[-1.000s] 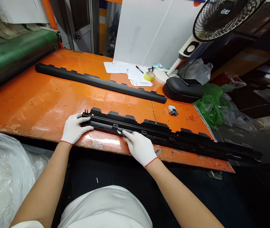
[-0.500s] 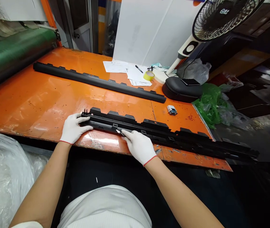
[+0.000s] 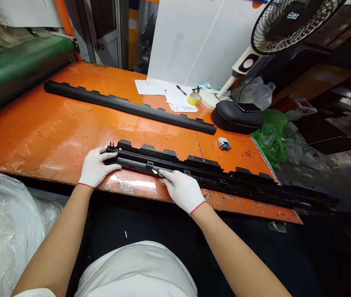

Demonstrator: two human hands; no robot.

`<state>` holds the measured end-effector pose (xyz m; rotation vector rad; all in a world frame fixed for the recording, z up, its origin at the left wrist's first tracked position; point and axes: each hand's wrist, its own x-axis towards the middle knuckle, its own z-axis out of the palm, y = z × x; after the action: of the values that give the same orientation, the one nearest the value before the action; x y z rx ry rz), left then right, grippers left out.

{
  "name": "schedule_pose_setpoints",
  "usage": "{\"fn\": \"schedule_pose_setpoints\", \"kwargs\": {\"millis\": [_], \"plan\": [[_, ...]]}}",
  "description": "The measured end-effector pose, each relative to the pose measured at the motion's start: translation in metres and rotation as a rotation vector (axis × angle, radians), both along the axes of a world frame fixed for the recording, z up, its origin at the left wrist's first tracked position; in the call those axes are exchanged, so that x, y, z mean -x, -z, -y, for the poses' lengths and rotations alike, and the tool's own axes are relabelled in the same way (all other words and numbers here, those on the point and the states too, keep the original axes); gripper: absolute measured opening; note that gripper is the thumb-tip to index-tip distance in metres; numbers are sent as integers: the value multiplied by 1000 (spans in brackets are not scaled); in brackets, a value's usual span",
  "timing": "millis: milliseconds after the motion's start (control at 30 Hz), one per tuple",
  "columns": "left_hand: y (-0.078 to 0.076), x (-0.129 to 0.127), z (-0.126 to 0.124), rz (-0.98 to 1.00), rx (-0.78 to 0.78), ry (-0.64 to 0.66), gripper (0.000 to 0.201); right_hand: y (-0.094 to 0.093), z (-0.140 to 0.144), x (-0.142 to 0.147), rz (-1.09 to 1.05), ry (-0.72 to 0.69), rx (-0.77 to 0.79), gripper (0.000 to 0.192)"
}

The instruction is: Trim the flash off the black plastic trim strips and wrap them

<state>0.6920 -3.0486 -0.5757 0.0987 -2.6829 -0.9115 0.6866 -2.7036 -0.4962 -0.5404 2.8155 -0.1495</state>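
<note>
I am looking down at a long black plastic moulded strip with notched tabs [image 3: 212,173], which is lying along the near edge of the glossy orange metal table [image 3: 54,132] and running off past the table's right corner. My left hand in a white knit glove [image 3: 95,167] is resting on the strip's left end, palm down, thumb pointing right along the near side and fingers curled over the top, pinning it to the table. My right hand in a matching white glove [image 3: 183,190] is sitting at the strip's near edge, closed around a small silver blade [image 3: 155,172] whose tip is touching the plastic. Both forearms are reaching forward and angling inward from my lap.

Farther back, a second long black plastic strip [image 3: 129,107] is lying diagonally across the table, well apart from the first. Beyond it, white papers [image 3: 163,88], a black pen [image 3: 181,90] and a yellow tape roll [image 3: 194,99] are sitting near the black base of a standing fan [image 3: 237,117]. A small white clip-like part [image 3: 224,143] is lying between the fan base and the near strip. A green roller [image 3: 21,70] is bordering the table's left side.
</note>
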Motion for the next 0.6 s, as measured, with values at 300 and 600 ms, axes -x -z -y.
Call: {"fn": "schedule_pose_setpoints", "kwargs": {"millis": [300,600], "plan": [[-2,0,-1,-1,-12,7,57,-6,-2,7,71,-29,64,45],[0,0,-1,-16,-3,8,53,-3,-7,6,92,-32,149,47]]}}
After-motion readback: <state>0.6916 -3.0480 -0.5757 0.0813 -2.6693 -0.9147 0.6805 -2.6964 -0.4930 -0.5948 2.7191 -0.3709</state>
